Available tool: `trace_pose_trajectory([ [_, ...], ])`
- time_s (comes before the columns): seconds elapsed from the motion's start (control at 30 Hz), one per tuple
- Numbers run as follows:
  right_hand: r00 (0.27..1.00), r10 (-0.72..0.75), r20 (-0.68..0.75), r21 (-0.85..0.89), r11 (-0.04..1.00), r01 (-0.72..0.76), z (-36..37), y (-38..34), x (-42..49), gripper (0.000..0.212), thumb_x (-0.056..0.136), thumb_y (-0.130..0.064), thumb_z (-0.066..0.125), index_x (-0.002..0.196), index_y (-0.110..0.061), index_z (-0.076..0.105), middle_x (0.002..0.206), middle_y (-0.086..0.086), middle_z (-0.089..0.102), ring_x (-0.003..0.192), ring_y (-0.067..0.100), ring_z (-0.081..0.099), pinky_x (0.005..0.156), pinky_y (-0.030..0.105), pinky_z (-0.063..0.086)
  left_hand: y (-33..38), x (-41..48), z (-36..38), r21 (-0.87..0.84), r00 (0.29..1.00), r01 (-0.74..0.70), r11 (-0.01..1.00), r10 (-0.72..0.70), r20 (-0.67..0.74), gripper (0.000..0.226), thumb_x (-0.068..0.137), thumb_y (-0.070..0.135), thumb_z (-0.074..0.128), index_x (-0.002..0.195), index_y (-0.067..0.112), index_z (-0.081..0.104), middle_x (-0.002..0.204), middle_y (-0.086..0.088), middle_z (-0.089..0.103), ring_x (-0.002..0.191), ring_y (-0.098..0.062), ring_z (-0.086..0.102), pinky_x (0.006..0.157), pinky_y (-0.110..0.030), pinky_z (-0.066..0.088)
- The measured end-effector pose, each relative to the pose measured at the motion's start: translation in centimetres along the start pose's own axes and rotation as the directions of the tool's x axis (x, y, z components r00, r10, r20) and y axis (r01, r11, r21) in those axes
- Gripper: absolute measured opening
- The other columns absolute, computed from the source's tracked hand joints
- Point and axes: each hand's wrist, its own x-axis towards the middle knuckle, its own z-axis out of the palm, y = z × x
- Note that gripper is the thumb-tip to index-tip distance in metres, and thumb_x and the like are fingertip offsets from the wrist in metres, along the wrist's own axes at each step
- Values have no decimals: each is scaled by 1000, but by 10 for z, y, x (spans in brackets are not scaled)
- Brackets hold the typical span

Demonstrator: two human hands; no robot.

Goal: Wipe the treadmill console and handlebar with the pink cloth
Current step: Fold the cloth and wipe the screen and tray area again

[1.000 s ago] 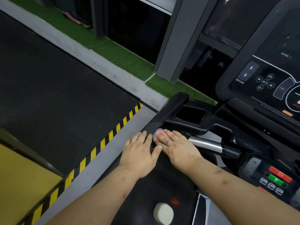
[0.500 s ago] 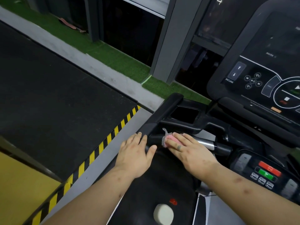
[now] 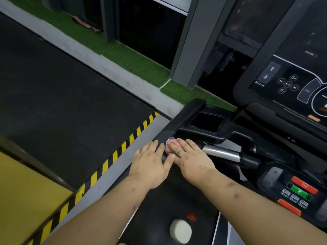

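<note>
Black handlebar (image 3: 182, 119) — right hand (image 3: 191, 160) presses pink cloth (image 3: 170, 145) there.

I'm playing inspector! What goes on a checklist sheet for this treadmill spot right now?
Surface: black handlebar; the chrome grip to its right is bare.
Job's things: pink cloth bunched on the handlebar under the right hand; console has no hand on it.
Clutter: pale round object and small red piece low in the view; cannot tell what they are.
Hands: left hand flat beside the cloth; right hand presses the cloth with straight fingers.
Cables: nothing seen.
Surroundings: black floor mat, yellow-black hazard stripe, green turf, grey pillar.
</note>
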Motion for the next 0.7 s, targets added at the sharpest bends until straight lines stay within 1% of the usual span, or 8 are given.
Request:
trace_pose_trajectory([
  [0.1, 999, 33, -2, 10, 999, -33, -1, 7, -13, 69, 109, -30, 31, 162, -29, -13, 162, 1, -31, 157, 27, -21, 127, 47, -12, 1, -1, -1, 13, 1000, -2, 1000, 2, 9, 81, 98, 68, 4, 163, 25, 26, 171, -1, 22, 157, -20, 16, 125, -43, 18],
  [0.13, 999, 51, -2, 18, 999, -51, -2, 10, -19, 71, 108, -28, 31, 162, -30, -16, 163, 2, -31, 156, 26, -22, 127, 47, -12, 1, -1, -1, 15, 1000, -3, 1000, 3, 10, 81, 98, 68, 5, 163, 25, 26, 171, -1, 22, 157, -20, 16, 125, -43, 18],
  [0.27, 991, 135, 3, 85, 987, -135, -2, 27, -43, 76, 105, -20, 30, 160, -32, -22, 169, 3, -25, 158, 25, -18, 128, 47, -7, 1, -1, -1, 25, 1000, 0, 1000, -1, 10, 77, 101, 67, 8, 162, 25, 28, 171, -1, 23, 157, -21, 18, 125, -43, 19],
  [0.33, 982, 187, -9, 121, 975, -185, 0, 32, -50, 78, 104, -20, 30, 156, -31, -28, 171, 3, -19, 159, 26, -12, 129, 47, -4, 1, -1, -2, 22, 1000, 3, 1000, -3, 7, 76, 102, 67, 8, 162, 25, 27, 171, 0, 22, 157, -20, 17, 124, -42, 18],
  [0.4, 973, 231, -20, 160, 961, -225, 0, 30, -49, 77, 105, -21, 28, 155, -28, -30, 173, 4, -13, 160, 26, -8, 129, 45, -4, 1, -2, -1, 16, 1000, 1, 1000, -2, 14, 79, 100, 68, 5, 163, 25, 25, 172, 0, 20, 158, -20, 15, 125, -42, 17],
  [0.47, 967, 255, -19, 178, 952, -248, -1, 24, -38, 71, 107, -24, 24, 157, -24, -27, 173, 6, -11, 159, 27, -9, 129, 46, -4, -1, -2, 0, 9, 1000, -1, 1000, 0, 24, 87, 94, 71, -1, 164, 26, 21, 172, 1, 16, 158, -19, 12, 125, -42, 15],
  [0.53, 966, 258, -2, 174, 952, -254, -4, 15, -21, 67, 110, -32, 22, 160, -20, -21, 173, 8, -11, 159, 28, -11, 129, 48, -1, -3, -3, 3, 1, 1000, -5, 1000, 5, 23, 94, 88, 74, -7, 165, 26, 19, 173, 1, 13, 159, -18, 9, 126, -42, 14],
  [0.7, 963, 265, 45, 179, 947, -268, -9, 0, 11, 70, 107, -57, 12, 164, -22, -9, 174, 6, -3, 160, 28, -6, 128, 52, 4, -6, -2, 5, -8, 1000, -16, 1000, 16, 9, 100, 84, 77, -13, 165, 27, 18, 173, 2, 13, 159, -18, 8, 126, -42, 13],
])
